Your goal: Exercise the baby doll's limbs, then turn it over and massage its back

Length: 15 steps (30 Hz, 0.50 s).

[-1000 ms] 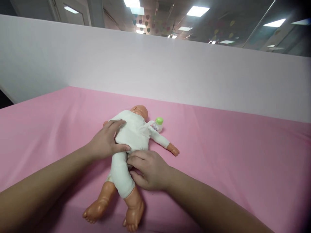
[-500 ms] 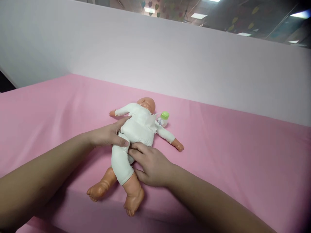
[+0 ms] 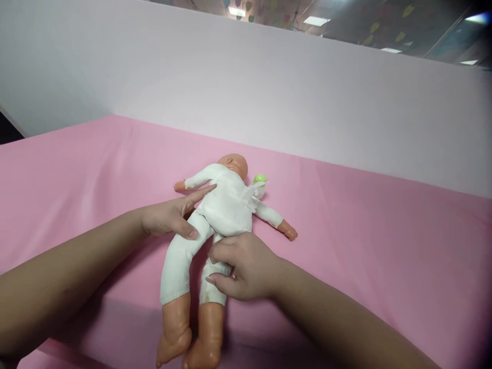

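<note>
One doll [image 3: 228, 205], white in the body with brown hands and feet, was laid on a pink sheet [image 3: 365, 256], to the left of the green-capped bottle [image 3: 260, 178] and mostly nearer the person, both legs directed away from the bottle. Hazards, as judged: the bottle might be tipped or dragged if the frayed white strip [image 3: 249, 193], raised from the doll's torso in front of it, were caught during a shift of the body; whether strip and bottle were touching could not be told. The torso might also be twisted if the leg nearer the bottle [image 3: 215, 294] were pulled, since no firm clasp by the left hand [image 3: 165, 218] was visible. Left hand: placed left of the bottle and nearer the person; index finger and thumb spread wide, the index fingertip laid at the torso's side, the thumb at the top of the leg farther from the bottle [image 3: 175, 271]; remaining fingers largely hidden. Right hand [image 3: 248, 269]: placed on the person's side of the bottle; fingers half curled over the nearer leg, thumb parted from them and laid against it; firmness of hold could not be told.
</note>
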### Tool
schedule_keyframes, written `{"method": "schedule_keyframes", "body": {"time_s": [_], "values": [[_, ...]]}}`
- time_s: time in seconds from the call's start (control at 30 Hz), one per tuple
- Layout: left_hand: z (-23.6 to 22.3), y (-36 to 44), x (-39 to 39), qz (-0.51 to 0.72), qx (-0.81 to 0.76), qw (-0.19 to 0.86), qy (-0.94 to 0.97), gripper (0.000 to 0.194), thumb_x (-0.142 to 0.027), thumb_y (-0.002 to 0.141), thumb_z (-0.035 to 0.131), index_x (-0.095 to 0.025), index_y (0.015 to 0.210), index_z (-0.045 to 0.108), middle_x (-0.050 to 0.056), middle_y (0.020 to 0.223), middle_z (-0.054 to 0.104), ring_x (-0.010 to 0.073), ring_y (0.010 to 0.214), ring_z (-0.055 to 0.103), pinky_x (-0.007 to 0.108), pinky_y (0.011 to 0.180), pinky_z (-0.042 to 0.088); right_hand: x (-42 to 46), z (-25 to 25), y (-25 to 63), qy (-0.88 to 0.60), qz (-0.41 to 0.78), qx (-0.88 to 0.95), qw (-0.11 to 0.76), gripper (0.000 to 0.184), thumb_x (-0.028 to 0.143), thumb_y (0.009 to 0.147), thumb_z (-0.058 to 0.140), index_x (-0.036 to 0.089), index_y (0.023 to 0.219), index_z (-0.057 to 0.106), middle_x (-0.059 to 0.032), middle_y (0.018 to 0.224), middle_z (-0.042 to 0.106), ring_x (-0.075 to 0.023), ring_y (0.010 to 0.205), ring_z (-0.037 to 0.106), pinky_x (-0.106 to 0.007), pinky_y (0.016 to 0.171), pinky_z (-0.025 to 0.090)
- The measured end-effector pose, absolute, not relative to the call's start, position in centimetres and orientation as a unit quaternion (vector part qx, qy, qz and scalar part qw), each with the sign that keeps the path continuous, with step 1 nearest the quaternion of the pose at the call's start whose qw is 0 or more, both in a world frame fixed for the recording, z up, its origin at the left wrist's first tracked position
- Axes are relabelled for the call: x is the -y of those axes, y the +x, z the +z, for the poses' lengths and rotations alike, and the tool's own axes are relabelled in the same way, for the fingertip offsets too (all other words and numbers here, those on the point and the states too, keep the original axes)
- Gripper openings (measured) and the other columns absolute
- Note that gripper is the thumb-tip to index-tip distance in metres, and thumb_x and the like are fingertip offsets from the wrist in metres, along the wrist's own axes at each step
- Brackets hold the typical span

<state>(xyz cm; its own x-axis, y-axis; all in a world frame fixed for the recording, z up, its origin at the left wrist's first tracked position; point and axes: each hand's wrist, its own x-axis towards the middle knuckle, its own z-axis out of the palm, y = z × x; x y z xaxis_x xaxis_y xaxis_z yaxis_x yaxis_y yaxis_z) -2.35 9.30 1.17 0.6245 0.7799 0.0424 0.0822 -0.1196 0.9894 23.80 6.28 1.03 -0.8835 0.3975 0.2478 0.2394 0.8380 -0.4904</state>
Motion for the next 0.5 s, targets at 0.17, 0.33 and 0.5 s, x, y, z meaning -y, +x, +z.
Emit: {"method": "schedule_keyframes", "body": {"time_s": [0.17,0.33,0.5], "values": [[0.7,-2.4,-9.3,0.269,-0.301,0.553,0.729,0.135,-0.041,0.069,0.092,-0.036,0.172,0.004,0.014,0.172,0.033,0.039,0.15,0.044,0.054,0.112,0.049,-6.4,1.0,24.1,-0.162,0.217,0.944,0.186,0.019,0.034,0.087,0.07,0.021,0.076,0.062,0.0023,0.068,0.06,-0.0158,0.064,0.057,-0.029,0.063,0.043],[0.9,-3.1,-8.8,0.233,-0.343,0.49,0.767,0.129,-0.043,0.08,0.086,-0.033,0.171,-0.005,0.014,0.15,0.06,0.0347,0.128,0.066,0.045,0.098,0.058,-6.5,0.6,24.0,-0.16,0.208,0.944,0.199,0.013,0.034,0.09,0.067,0.021,0.088,0.067,-0.0004,0.079,0.069,-0.018,0.074,0.066,-0.031,0.07,0.051],[2.3,-3.3,-7.9,0.241,-0.453,0.207,0.833,0.094,-0.055,0.088,0.076,-0.025,0.167,0.034,0.017,0.152,0.057,0.0331,0.109,0.071,0.044,0.093,0.057,-6.4,0.6,24.2,-0.16,0.153,0.931,0.291,0.008,0.024,0.096,0.056,0.023,0.095,0.064,-0.0013,0.082,0.071,-0.0177,0.075,0.066,-0.03,0.068,0.051]]}}
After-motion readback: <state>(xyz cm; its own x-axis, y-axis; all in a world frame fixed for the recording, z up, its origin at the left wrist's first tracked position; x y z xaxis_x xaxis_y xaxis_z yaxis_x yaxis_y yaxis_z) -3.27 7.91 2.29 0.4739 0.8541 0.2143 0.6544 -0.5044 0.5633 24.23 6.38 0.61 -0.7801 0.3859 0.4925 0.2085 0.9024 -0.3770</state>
